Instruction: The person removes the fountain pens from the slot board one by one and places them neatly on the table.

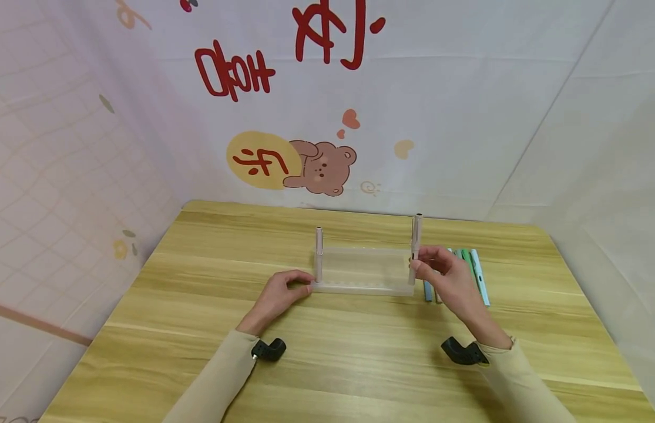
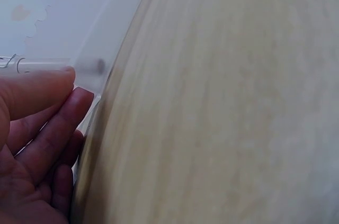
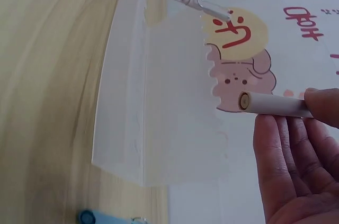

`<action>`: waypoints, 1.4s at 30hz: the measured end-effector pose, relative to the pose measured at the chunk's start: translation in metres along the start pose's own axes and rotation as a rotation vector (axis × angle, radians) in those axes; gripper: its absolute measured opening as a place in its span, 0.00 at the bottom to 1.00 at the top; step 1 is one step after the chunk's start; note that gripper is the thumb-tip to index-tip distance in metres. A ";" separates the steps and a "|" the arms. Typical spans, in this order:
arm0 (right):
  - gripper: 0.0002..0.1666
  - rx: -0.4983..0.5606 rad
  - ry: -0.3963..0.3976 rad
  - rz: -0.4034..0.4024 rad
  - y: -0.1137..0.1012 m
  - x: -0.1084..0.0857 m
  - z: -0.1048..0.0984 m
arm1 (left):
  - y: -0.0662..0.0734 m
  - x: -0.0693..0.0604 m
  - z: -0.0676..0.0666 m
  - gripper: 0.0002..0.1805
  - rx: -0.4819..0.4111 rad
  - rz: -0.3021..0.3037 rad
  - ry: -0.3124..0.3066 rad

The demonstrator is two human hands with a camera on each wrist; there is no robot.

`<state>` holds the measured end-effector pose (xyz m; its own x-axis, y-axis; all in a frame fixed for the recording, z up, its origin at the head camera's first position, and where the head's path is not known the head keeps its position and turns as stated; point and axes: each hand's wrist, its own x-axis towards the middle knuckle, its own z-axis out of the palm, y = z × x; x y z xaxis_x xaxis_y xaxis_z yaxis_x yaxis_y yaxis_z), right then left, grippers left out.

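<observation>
A translucent pen rack lies across the middle of the table. At its left end stands a pale pen, capped end up. My left hand holds the rack's left corner between thumb and fingers; the left wrist view shows the thumb close to the pen's lower end. A second pale pen is pinched, roughly upright, between my right thumb and fingers at the rack's right end. In the right wrist view, the lower tip of this pen is free of the rack, and my right hand is behind it.
Several pens, among them a green pen and a light blue pen, lie side by side on the wooden table, partly hidden by my right hand. A printed white cloth hangs behind the table.
</observation>
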<state>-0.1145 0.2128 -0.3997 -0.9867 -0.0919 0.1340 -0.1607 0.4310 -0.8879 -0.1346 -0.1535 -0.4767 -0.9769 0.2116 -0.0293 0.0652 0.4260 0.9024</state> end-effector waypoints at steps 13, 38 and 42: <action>0.21 0.070 0.058 0.012 0.017 -0.013 -0.024 | -0.002 0.000 0.000 0.09 -0.011 -0.014 -0.006; 0.17 0.055 0.194 0.076 0.054 -0.031 -0.083 | 0.000 0.000 0.000 0.08 -0.002 -0.006 -0.003; 0.17 0.095 0.195 0.081 0.059 -0.032 -0.092 | 0.000 0.000 0.000 0.08 0.003 -0.009 -0.001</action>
<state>-0.0941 0.3233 -0.4159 -0.9838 0.1182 0.1350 -0.0873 0.3422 -0.9356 -0.1348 -0.1536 -0.4769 -0.9774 0.2080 -0.0381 0.0565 0.4304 0.9009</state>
